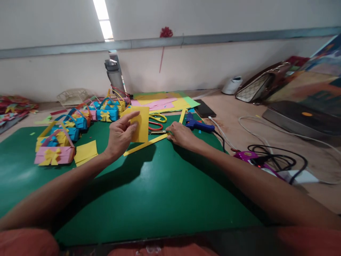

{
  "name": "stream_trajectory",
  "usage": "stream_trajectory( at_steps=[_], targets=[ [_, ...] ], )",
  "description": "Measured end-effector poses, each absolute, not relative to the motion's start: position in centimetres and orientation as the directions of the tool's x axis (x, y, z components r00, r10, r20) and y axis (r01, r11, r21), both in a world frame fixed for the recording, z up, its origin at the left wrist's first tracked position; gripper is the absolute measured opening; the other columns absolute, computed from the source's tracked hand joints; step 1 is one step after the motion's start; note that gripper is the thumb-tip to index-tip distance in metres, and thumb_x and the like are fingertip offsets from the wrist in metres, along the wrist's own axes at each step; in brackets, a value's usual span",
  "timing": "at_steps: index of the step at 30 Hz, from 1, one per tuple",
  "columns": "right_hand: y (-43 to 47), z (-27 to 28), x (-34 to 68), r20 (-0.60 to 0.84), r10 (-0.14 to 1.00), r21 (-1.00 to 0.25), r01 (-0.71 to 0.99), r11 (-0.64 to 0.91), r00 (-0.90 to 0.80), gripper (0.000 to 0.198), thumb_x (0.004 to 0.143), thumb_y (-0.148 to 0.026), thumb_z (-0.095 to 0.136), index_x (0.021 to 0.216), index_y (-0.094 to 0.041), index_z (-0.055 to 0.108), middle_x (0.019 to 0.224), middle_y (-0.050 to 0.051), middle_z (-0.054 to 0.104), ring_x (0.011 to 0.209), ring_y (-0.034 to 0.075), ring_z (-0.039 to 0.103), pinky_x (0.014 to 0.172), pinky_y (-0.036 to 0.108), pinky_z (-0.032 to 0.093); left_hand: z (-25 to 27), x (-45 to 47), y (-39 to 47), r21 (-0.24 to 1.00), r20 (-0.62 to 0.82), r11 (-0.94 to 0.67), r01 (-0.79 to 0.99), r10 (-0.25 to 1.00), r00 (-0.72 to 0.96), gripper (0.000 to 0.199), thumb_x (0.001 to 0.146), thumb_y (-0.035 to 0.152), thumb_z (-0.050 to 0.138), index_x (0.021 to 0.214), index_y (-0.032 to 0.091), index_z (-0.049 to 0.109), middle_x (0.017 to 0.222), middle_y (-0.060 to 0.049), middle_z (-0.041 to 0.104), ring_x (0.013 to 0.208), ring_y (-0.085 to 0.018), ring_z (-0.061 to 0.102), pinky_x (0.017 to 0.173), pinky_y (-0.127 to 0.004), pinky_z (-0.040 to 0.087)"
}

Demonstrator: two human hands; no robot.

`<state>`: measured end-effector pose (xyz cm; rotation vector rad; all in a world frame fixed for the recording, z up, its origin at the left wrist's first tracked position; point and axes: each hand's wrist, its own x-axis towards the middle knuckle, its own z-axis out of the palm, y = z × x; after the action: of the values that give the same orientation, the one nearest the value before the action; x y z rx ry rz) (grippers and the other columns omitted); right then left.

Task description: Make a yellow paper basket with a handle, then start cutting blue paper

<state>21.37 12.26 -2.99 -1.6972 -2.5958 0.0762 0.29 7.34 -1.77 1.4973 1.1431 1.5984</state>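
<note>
My left hand (119, 135) pinches a square of yellow paper (141, 124) and holds it raised above the green mat (160, 199). Further right, my right hand (182, 135) reaches down to the mat with its fingers drawn together. A thin dark and beige tool (158, 132) and the end of a yellow paper strip (146, 144) meet its fingertips; what they grip is hidden. Behind the raised paper lie yellow scissor handles (160, 117) and a red scissor handle (156, 126). Another yellow strip (182, 116) runs back beyond my right hand.
Small paper baskets (55, 154) with bows stand at left, beside yellow paper squares (86, 153). A blue glue gun (198, 123), a phone (205, 108) and a purple power strip (247, 156) with loose cables lie at right. Coloured sheets (160, 101) and a bottle (115, 76) are behind.
</note>
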Motion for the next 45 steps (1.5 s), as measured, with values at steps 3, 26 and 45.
stream_trajectory(
  at_steps=[3,26,45],
  targets=[
    [12.3,-2.9,21.1,-0.024,0.916,-0.113,0.912,0.395,-0.400,0.016,0.076,-0.020,0.058,0.089,-0.015,0.067,0.097,0.012,0.062,0.091,0.022,0.056,0.061,0.025,0.034,-1.7,0.3,7.2,0.874,0.465,-0.423,0.238,0.872,-0.156,0.026,0.073,0.023,0.060,0.094,0.013,0.070,0.069,-0.001,0.063,0.058,-0.008,0.052,0.053,-0.017,0.043],
    [3.5,-4.5,20.9,0.002,0.937,-0.985,0.162,0.062,-0.350,0.013,0.077,-0.028,0.048,0.068,-0.020,0.043,0.064,0.001,0.064,0.053,0.010,0.060,0.055,0.026,0.050,-2.5,3.7,4.8,0.966,0.206,-0.196,0.171,0.978,-0.044,0.030,0.074,0.040,0.062,0.086,0.013,0.069,0.083,-0.006,0.068,0.073,-0.015,0.060,0.061,-0.021,0.046],
    [2.3,-4.9,21.6,-0.098,0.837,-0.987,-0.057,-0.152,-0.539,0.037,0.080,-0.049,0.051,0.067,-0.015,0.057,0.062,0.004,0.066,0.051,0.012,0.060,0.051,0.025,0.047,-4.8,5.0,3.6,0.993,-0.080,0.099,-0.070,0.970,0.231,0.024,0.073,0.036,0.066,0.066,0.013,0.061,0.061,-0.001,0.062,0.053,-0.009,0.053,0.052,-0.021,0.039]
  ],
)
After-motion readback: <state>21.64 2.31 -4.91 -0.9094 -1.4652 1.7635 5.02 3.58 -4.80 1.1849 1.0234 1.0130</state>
